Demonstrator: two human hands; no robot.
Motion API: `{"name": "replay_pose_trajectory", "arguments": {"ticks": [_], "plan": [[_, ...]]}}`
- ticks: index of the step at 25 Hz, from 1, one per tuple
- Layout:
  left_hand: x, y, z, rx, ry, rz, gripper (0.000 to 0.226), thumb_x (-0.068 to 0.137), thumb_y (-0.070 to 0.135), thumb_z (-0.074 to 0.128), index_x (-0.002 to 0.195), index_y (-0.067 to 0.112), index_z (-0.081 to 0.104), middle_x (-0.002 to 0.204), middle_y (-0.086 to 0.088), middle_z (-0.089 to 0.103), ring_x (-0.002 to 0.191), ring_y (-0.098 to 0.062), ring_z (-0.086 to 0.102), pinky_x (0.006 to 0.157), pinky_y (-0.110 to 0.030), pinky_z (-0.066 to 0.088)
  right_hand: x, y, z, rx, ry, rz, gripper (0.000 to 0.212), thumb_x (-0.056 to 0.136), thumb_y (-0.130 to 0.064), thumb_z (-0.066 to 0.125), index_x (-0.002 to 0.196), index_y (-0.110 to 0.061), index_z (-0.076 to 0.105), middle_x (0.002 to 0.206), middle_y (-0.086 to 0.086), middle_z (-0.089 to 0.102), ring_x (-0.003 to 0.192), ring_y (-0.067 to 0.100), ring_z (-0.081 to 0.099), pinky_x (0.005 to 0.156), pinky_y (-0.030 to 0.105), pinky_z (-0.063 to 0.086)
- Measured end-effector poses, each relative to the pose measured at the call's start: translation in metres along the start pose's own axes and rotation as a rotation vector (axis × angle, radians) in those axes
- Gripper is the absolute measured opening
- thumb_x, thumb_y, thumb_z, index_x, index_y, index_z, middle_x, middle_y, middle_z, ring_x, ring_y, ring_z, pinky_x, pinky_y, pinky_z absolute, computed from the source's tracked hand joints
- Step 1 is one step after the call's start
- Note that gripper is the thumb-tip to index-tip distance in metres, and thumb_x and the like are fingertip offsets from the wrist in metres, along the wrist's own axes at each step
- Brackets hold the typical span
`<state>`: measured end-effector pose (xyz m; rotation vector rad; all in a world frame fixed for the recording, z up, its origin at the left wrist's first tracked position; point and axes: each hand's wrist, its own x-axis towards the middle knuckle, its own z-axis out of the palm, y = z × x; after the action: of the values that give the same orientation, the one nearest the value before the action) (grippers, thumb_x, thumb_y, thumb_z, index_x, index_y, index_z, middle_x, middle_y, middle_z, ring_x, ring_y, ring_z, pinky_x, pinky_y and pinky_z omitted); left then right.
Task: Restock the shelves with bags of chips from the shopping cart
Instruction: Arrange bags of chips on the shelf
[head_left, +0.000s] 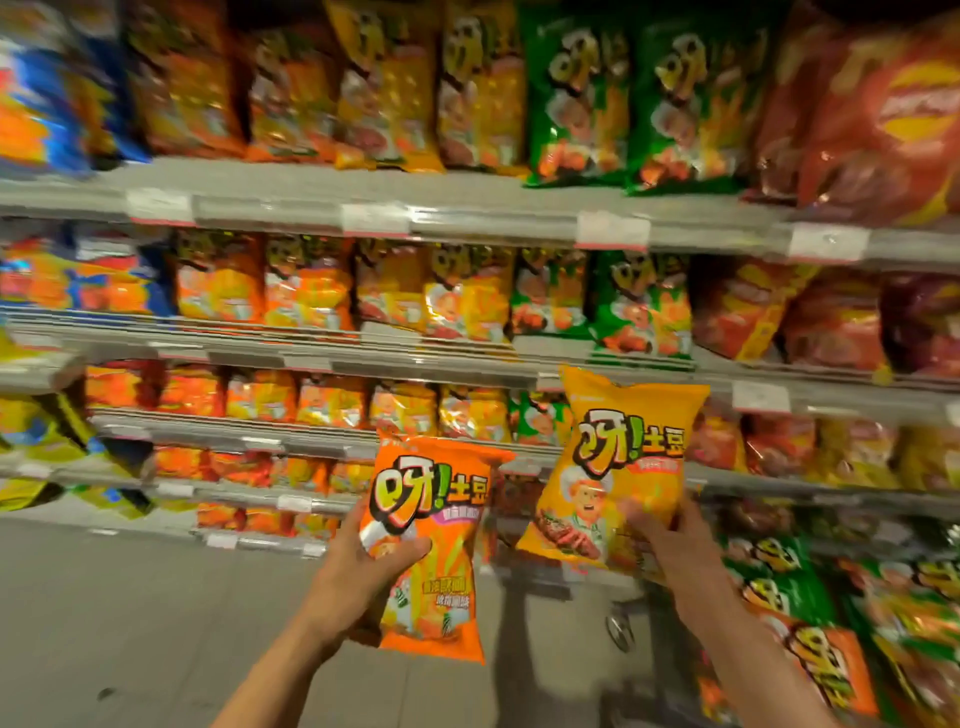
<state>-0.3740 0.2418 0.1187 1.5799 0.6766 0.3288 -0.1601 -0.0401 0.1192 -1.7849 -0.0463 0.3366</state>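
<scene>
Chip bags (431, 545) face stocked shelves (467, 213) above grey floor (104, 597).

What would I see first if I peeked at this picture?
Two bright chip bags held up in the middle: the left hand grips an orange bag, and the right hand grips a yellow bag slightly higher. Behind them, shelves packed with orange, green and red bags fill the whole wall.
</scene>
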Motion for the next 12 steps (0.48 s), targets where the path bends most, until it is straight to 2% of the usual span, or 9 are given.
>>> {"name": "replay_pose_trajectory", "arguments": {"ticks": [1,2,3,5,6,8,10,12], "plan": [[-0.003,0.000,-0.015,-0.010,0.024,-0.006,0.058,0.071,0.038,0.089,0.121,0.047,0.060,0.102,0.020,0.077,0.090,-0.006,0.075,0.069,-0.027,0.061,0.002,-0.011,0.017,0.010,-0.044,-0.017,0.030,0.079,-0.040,0.082,0.102,-0.031,0.067,0.098,-0.006,0.076,0.088,0.020,0.072,0.084,0.048,0.059],[-0.005,0.001,-0.030,-0.030,0.048,-0.005,0.062,0.069,0.041,0.090,0.123,0.045,0.059,0.103,0.017,0.077,0.091,-0.008,0.076,0.069,-0.027,0.061,0.003,-0.023,0.033,0.025,-0.087,-0.042,0.027,0.083,-0.032,0.081,0.106,-0.026,0.068,0.102,0.001,0.076,0.089,0.020,0.074,0.081,0.045,0.061],[-0.005,0.002,-0.040,-0.054,0.066,0.004,0.064,0.067,0.043,0.090,0.123,0.045,0.059,0.104,0.016,0.077,0.091,-0.008,0.076,0.067,-0.023,0.060,0.005,-0.033,0.047,0.036,-0.127,-0.068,0.027,0.085,-0.027,0.079,0.109,-0.023,0.067,0.105,0.004,0.076,0.087,0.015,0.075,0.075,0.036,0.062],[-0.002,0.004,-0.053,-0.063,0.095,0.029,0.063,0.064,0.047,0.089,0.120,0.047,0.060,0.105,0.016,0.077,0.091,-0.007,0.076,0.063,-0.019,0.059,0.010,-0.055,0.070,0.044,-0.196,-0.096,0.027,0.089,-0.023,0.075,0.113,-0.020,0.064,0.105,0.000,0.075,0.076,-0.005,0.072,0.059,0.012,0.055],[0.002,0.007,-0.056,-0.065,0.101,0.034,0.062,0.065,0.047,0.089,0.119,0.047,0.060,0.105,0.015,0.077,0.091,-0.008,0.076,0.062,-0.019,0.059,0.013,-0.065,0.081,0.046,-0.231,-0.104,0.028,0.089,-0.024,0.074,0.115,-0.020,0.063,0.104,-0.004,0.073,0.074,-0.009,0.070,0.056,0.009,0.052],[0.014,0.013,-0.059,-0.087,0.110,0.042,0.061,0.065,0.045,0.090,0.119,0.045,0.061,0.105,0.011,0.078,0.090,-0.011,0.076,0.061,-0.020,0.060,0.023,-0.084,0.102,0.020,-0.302,-0.120,0.031,0.089,-0.031,0.075,0.116,-0.021,0.065,0.106,-0.005,0.074,0.085,-0.002,0.072,0.067,0.017,0.057],[0.028,0.018,-0.062,-0.088,0.148,0.050,0.061,0.063,0.048,0.088,0.118,0.046,0.061,0.104,0.013,0.078,0.089,-0.007,0.076,0.059,-0.017,0.058,0.035,-0.100,0.121,0.014,-0.363,-0.119,0.032,0.087,-0.035,0.076,0.116,-0.024,0.066,0.110,-0.003,0.075,0.098,0.010,0.072,0.084,0.034,0.059],[0.045,0.022,-0.069,-0.053,0.202,0.064,0.063,0.060,0.058,0.087,0.117,0.049,0.061,0.104,0.018,0.077,0.091,-0.003,0.074,0.066,-0.020,0.058,0.049,-0.108,0.140,0.035,-0.398,-0.118,0.033,0.085,-0.036,0.078,0.114,-0.026,0.066,0.110,-0.005,0.075,0.100,0.011,0.071,0.085,0.035,0.058]]}}
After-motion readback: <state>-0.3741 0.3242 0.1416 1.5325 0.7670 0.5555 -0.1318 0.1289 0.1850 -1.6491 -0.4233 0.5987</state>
